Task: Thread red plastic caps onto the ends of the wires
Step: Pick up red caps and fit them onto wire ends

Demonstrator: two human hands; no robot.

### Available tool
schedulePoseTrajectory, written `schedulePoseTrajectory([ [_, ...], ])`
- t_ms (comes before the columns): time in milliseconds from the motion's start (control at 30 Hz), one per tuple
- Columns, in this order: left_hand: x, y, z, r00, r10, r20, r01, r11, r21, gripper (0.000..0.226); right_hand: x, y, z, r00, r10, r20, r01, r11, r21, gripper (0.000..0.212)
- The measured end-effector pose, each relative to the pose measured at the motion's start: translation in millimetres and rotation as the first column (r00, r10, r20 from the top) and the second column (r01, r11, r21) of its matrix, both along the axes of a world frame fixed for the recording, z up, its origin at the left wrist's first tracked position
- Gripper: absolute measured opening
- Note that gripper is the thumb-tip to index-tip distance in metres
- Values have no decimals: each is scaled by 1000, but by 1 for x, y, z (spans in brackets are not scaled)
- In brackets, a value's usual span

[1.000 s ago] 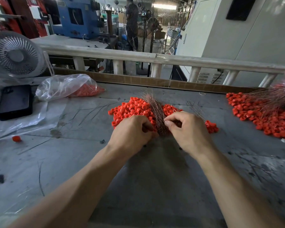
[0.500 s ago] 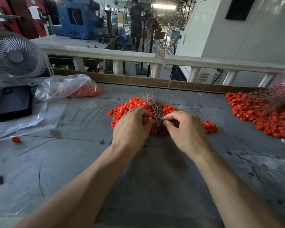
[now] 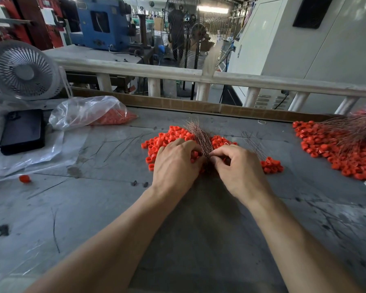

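While both hands meet over the pile of red caps (image 3: pixel 171 136) toward the far edge of the grey table (image 3: pixel 93 208), the left hand (image 3: pixel 174 163) curls down onto the caps; whether it holds one I cannot tell. The right hand (image 3: pixel 239 166) pinches the base of the wire bundle (image 3: pixel 200 137), which fans upward between them. A second heap of caps (image 3: pixel 325 149) lies at the right edge.

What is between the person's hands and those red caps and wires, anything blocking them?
Nothing visible. Both the left hand and the right hand rest right in the pile of red caps, meeting at the base of the wire bundle. Exactly what the fingers pinch is hidden.
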State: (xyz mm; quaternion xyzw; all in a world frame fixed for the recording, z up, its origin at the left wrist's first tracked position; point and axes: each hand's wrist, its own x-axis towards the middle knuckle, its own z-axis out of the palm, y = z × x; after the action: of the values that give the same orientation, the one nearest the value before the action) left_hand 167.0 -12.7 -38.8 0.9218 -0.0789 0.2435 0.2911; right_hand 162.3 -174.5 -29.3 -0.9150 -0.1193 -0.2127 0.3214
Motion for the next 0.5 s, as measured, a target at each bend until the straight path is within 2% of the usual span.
schedulePoseTrajectory([
  [100,0,-1,0,1000,-6,14,5,1000,29,24,0,0,0,1000,3,-3,-3,1000,-15,9],
  [233,0,-1,1,999,-6,46,6,1000,-7,17,1,0,-1,1000,4,0,-4,1000,-16,8],
  [367,-3,-3,5,995,-22,94,28,998,-63,14,2,-1,0,1000,-12,14,11,999,50,12],
  [500,-9,-5,13,978,-94,185,114,989,-98,8,1,-3,3,998,51,27,-54,994,97,20],
])
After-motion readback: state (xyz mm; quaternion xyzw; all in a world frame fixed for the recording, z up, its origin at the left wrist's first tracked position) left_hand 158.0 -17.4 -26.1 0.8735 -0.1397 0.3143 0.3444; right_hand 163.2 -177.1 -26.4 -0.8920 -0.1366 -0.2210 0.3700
